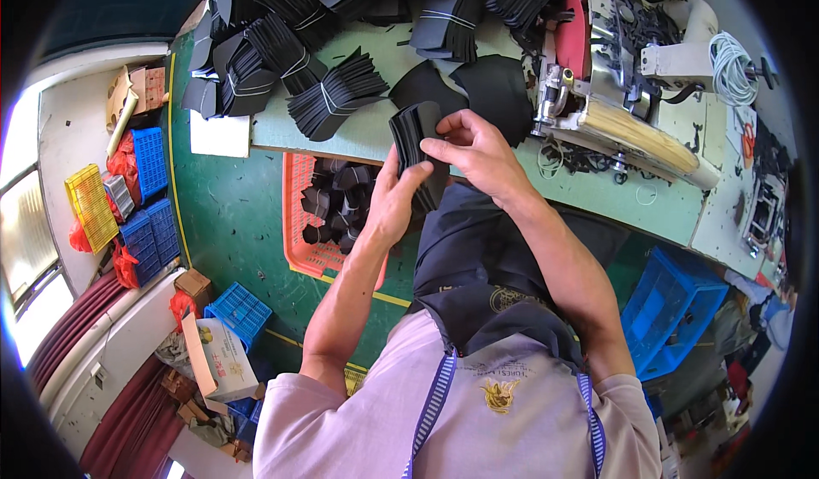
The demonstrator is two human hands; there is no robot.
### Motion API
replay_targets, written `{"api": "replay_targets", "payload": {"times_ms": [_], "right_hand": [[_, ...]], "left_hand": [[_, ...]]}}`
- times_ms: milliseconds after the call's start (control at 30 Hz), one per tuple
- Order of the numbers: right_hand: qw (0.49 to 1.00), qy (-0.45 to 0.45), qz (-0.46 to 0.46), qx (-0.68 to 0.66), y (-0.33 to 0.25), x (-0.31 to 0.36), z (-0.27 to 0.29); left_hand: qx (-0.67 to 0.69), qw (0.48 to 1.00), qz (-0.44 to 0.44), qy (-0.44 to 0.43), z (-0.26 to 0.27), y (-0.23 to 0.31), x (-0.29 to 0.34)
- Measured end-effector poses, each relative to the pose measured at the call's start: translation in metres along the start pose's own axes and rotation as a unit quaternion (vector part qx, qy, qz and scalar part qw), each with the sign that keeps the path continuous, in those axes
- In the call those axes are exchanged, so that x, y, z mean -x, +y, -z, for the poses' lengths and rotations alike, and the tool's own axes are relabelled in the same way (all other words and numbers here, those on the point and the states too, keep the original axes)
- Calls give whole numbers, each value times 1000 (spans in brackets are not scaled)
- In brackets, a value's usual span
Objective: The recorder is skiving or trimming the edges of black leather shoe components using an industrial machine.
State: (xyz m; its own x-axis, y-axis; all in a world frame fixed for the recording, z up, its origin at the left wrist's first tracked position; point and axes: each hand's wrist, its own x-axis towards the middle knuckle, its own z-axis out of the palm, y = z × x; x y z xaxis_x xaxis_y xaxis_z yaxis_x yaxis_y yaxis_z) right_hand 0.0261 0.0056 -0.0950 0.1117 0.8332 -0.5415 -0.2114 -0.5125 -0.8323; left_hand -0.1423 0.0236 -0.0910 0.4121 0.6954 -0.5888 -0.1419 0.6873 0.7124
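A stack of thin black cut sheets [415, 127] is held upright in front of me, near the table's front edge. My left hand [395, 196] grips its lower left side, thumb across the front. From the right, my right hand [479, 150] holds the stack's right edge with bent index finger and thumb; its other fingers are partly hidden. No band shows around this stack. Just beyond it, loose flat black pieces [493, 95] lie on the table. A banded bundle of black pieces [334, 95] lies to the left of them.
More banded bundles [448, 18] crowd the back of the pale green table [380, 142]. A machine with a wooden-edged plate [631, 138] stands at the right. Below the table edge, an orange crate [293, 214] holds black bundles. A blue crate [670, 308] sits at the lower right.
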Motion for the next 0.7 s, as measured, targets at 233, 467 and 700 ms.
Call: {"api": "replay_targets", "payload": {"times_ms": [233,467,700], "right_hand": [[978,42,64,195,-1,-7,-8],[808,250,348,403,-8,-31,-14],[973,142,108,144,25,-10,8]], "left_hand": [[65,994,-34,82,16,-6,0],[156,976,-56,143,26,-2,9],[127,986,-50,91,2,-5,-7]]}}
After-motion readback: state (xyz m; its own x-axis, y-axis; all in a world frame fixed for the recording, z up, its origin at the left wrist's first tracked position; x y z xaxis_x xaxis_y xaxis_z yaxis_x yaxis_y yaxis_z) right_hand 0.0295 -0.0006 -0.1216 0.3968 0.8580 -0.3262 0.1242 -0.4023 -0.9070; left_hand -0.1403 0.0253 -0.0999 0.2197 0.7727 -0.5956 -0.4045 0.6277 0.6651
